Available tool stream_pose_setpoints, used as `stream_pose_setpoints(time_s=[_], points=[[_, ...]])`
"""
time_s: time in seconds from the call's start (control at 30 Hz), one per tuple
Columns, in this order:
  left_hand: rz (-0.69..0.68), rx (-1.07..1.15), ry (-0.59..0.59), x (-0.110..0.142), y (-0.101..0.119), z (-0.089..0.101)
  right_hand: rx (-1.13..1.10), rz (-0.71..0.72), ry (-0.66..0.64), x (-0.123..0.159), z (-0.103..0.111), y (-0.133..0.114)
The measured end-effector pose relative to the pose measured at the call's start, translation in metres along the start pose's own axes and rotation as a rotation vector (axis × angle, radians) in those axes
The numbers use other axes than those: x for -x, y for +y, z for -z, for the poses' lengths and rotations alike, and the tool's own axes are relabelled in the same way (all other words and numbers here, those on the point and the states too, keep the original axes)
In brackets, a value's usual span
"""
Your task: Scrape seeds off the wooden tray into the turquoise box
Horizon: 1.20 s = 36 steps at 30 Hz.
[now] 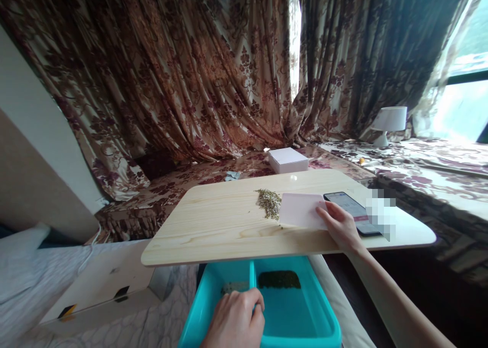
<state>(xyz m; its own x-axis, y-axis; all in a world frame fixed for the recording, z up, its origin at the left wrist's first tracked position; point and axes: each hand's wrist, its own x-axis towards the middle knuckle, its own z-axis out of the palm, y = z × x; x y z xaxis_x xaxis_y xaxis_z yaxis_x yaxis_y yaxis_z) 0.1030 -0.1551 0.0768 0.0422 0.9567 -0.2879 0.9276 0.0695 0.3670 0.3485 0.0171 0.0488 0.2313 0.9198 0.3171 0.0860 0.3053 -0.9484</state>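
My right hand (341,226) pinches a thin pale plastic card (299,210) between thumb and fingers, just above the wooden tabletop (206,221). The card's left edge is at a loose pile of small mixed seeds or beans (269,203), greenish and pale. Below the table's front edge, my left hand (238,315) is curled closed over the divider of a turquoise bin (320,307); its fingertips and anything in them are hidden. Green beans or seeds (279,280) lie in the bin's right compartment, and pale ones (233,287) in the left, partly covered by my hand.
A phone (348,211) lies on the table, right of the card, beside a pixelated patch. Behind the table are a white box (288,159) and a white lamp (392,119). A large pale carton (102,282) rests on the bed at left. Patterned curtains hang behind.
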Motion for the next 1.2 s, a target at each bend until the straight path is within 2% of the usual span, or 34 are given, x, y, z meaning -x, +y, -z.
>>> stream_pose_setpoints(time_s=[0.4, 0.9, 1.2], points=[[-0.001, -0.004, -0.008, -0.0020, -0.0012, -0.0034, 0.055, 0.013, -0.042, 0.0011, 0.0018, -0.0042], [0.015, 0.014, -0.011, -0.0003, -0.0007, 0.0002, 0.073, -0.019, 0.024, -0.0001, 0.0007, -0.0029], [0.003, 0.012, -0.011, -0.0032, -0.0059, -0.0048, 0.088, -0.024, -0.016, 0.0011, 0.0009, -0.0071]])
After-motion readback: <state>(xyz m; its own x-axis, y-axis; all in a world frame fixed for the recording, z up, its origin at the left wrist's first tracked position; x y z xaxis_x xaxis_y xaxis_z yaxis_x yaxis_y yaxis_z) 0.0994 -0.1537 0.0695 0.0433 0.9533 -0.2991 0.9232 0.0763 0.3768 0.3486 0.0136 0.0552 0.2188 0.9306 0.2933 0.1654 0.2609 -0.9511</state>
